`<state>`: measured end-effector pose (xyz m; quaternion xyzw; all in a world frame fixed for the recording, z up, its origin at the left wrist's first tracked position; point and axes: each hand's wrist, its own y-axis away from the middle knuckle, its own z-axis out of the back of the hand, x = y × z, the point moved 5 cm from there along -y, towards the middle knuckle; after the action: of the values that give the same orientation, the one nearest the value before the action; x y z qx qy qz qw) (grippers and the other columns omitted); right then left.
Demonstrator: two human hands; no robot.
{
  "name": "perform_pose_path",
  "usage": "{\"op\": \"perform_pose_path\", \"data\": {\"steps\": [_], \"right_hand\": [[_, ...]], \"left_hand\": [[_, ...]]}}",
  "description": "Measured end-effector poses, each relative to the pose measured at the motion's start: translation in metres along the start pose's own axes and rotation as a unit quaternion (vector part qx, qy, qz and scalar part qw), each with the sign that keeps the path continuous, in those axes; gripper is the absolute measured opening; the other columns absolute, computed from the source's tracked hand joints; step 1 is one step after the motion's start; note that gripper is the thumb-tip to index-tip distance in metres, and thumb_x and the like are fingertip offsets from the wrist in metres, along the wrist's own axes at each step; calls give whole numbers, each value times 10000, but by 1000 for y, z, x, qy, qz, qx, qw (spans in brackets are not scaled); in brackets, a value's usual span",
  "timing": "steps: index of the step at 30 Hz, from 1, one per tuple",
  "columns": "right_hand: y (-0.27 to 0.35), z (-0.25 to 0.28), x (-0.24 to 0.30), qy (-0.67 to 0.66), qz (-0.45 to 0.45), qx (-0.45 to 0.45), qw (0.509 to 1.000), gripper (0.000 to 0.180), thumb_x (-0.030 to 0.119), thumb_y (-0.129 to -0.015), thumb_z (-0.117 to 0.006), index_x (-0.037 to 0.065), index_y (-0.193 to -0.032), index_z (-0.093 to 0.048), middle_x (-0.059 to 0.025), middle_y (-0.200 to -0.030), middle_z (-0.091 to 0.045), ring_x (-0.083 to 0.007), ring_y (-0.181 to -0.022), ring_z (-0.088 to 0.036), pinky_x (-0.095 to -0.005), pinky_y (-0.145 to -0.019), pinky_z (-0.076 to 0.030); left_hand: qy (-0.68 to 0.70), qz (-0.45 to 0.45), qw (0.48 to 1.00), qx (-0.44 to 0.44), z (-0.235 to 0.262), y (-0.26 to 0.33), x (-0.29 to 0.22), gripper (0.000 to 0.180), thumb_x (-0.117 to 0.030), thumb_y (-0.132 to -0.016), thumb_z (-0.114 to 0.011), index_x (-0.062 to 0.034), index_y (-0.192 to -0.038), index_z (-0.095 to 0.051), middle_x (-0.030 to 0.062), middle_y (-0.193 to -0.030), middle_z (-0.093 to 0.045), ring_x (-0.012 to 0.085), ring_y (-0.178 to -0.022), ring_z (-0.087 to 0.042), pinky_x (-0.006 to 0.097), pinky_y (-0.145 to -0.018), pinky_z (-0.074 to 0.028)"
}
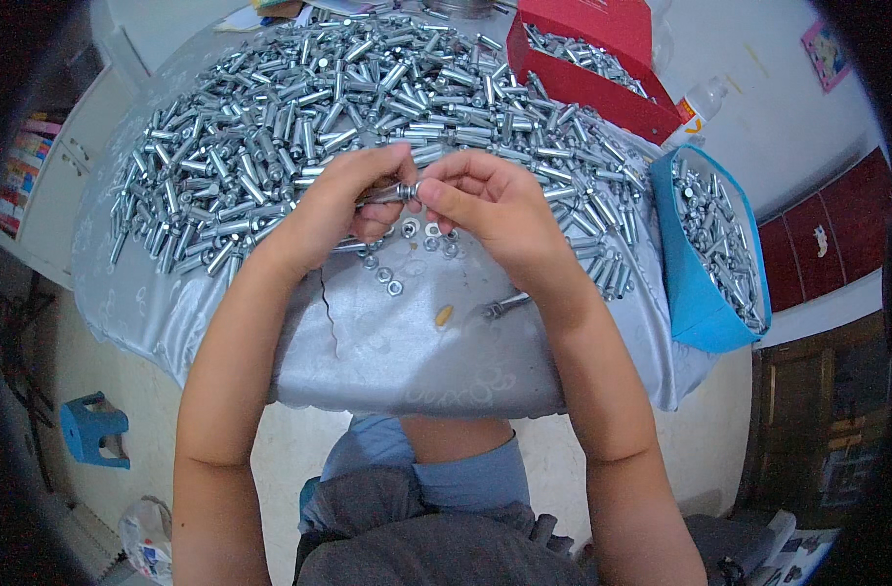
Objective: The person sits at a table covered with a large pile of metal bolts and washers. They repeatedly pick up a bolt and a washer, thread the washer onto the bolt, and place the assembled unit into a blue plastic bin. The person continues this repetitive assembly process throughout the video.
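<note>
A silvery metal bolt [392, 194] is what I have at the centre of my view, held above the near edge of the pile, lying roughly crosswise between two bare hands. The left hand [346, 188] is closed around its shank, thumb on top and fingers curled beneath. The right hand [497, 203] pinches the other end between thumb and fingertips, just where a ring-like nut [414, 189] shows; its remaining fingers are folded in loosely. I cannot tell whether that nut is threaded on — the fingertips cover too much of it.

Just below the hands I see several loose nuts [395, 288] scattered on the silvery tablecloth [416, 366] that covers the table. Nearer the person lies a small yellow piece [444, 314], and a separate bolt [506, 307] sits by the right forearm, partly hidden behind it. A thin dark line [328, 311] runs across the cloth below the left wrist.

Beyond the hands, a broad pile of bolts [309, 98] spreads over most of the table. At its far right I make out a red box [612, 98] holding more bolts, with a clear bottle [702, 102] beside it, and nearer on the right a blue container [707, 311], also filled with bolts. A blue stool [94, 428] stands on the floor at left.
</note>
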<state>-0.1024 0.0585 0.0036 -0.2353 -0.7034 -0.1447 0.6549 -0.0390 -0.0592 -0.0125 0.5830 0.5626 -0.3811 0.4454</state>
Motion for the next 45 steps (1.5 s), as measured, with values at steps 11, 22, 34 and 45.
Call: {"op": "perform_pose_path", "data": {"steps": [11,22,34,45], "right_hand": [[1,-6,-8,-88,-22,18,996,223,143,-790,-640,3,-957,-591,-37,-813,-601,-79,-667,-529,-198,-597,-429],[7,-5,9,160,179,-84,967,209,126,-746,-675,4,-909,-630,-81,-825,-627,-109,-736,-595,-227,-651,-480],[14,-12,32,358,278,-72,888,280,177,-728,-680,57,-957,-571,-62,-667,-540,-171,-551,-509,-282,-532,-443],[14,-7,30,409,236,-43,880,273,118,-716,-664,68,-969,-576,-71,-855,-545,-184,-621,-528,-281,-556,-447]], "left_hand": [[-67,-52,993,-79,-7,1,-4,332,-401,-888,-452,-75,-887,-517,-56,-514,-361,31,-396,-291,183,-370,-211],[-77,-37,984,-153,0,1,-8,341,-425,-882,-441,-92,-898,-509,-51,-493,-343,40,-376,-275,208,-360,-179],[-81,-45,990,-109,1,1,-7,330,-421,-876,-468,-95,-869,-520,-60,-502,-352,28,-369,-273,200,-346,-182],[-120,-48,982,-141,3,-2,-3,298,-394,-874,-492,-97,-862,-519,-69,-528,-368,27,-374,-289,198,-340,-184]]}}
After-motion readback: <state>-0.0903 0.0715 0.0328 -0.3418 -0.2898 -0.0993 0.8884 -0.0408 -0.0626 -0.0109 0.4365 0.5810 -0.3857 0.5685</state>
